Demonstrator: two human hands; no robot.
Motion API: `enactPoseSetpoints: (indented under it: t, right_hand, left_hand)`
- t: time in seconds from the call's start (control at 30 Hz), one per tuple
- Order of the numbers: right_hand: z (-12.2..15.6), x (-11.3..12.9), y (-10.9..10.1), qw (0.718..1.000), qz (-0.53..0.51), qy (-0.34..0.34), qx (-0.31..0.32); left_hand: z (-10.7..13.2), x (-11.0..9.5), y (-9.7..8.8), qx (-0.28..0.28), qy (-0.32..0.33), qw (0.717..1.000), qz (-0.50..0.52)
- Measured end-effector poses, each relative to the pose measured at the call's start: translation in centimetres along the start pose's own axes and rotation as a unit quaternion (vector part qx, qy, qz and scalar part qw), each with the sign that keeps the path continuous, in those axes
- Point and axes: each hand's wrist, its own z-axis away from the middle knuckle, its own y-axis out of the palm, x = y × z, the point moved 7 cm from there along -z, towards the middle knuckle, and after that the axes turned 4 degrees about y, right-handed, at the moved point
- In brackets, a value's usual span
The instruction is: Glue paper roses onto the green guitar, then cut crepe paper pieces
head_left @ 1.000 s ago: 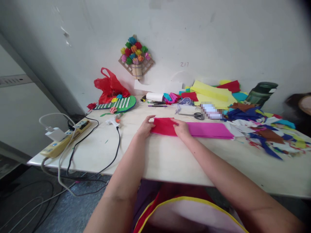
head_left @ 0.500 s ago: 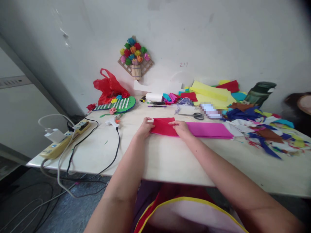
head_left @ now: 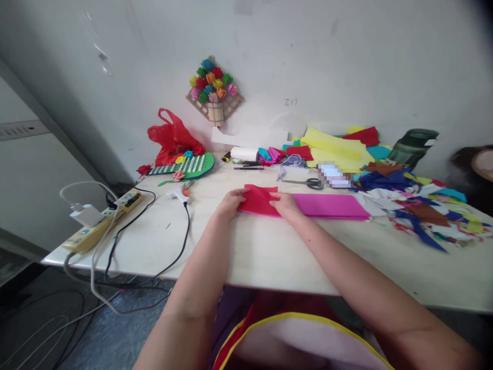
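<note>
A red sheet of paper (head_left: 259, 200) lies on the pale table (head_left: 269, 246), overlapping the left end of a long magenta sheet (head_left: 327, 205). My left hand (head_left: 230, 203) grips the red sheet's left edge, fingers curled onto it. My right hand (head_left: 284, 204) pinches the red sheet near its right side, where it meets the magenta one. The red sheet's far edge looks slightly lifted.
Scissors (head_left: 308, 182) lie behind the sheets. Coloured paper scraps (head_left: 416, 203) fill the right side, with a dark green bottle (head_left: 414, 146) at the back. A glue gun (head_left: 179, 193), its black cord, a power strip (head_left: 103, 218) and a red bag (head_left: 173, 136) are at left.
Both hands have shifted a little on the red sheet, and its far edge has risen and changed shape. Everything else stays put.
</note>
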Motion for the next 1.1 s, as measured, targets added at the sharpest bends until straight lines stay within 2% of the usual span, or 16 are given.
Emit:
enactPoseSetpoints:
  t: [0.13,0.3,0.57,0.83,1.1]
  right_hand:
    - [-0.2,-0.1,0.1,1.0,0.005,-0.009,-0.003]
    - [-0.2,0.0,0.2,1.0,0.019,-0.012,0.0]
    - [0.4,0.6,0.3,0.995,0.091,-0.005,0.029]
    - [0.2,0.6,0.3,0.995,0.098,-0.01,0.025]
    - [0.5,1.2,0.5,0.988,0.149,-0.028,0.012]
  left_hand:
    - [-0.2,0.2,-0.3,-0.022,-0.017,1.0,0.003]
    - [0.2,0.0,0.1,0.0,-0.006,1.0,0.007]
    - [0.2,-0.1,-0.1,-0.007,-0.009,1.0,-0.018]
    - [0.4,-0.4,0.0,-0.006,-0.005,1.0,-0.03]
    - [0.0,-0.1,-0.2,-0.014,-0.006,0.999,-0.046]
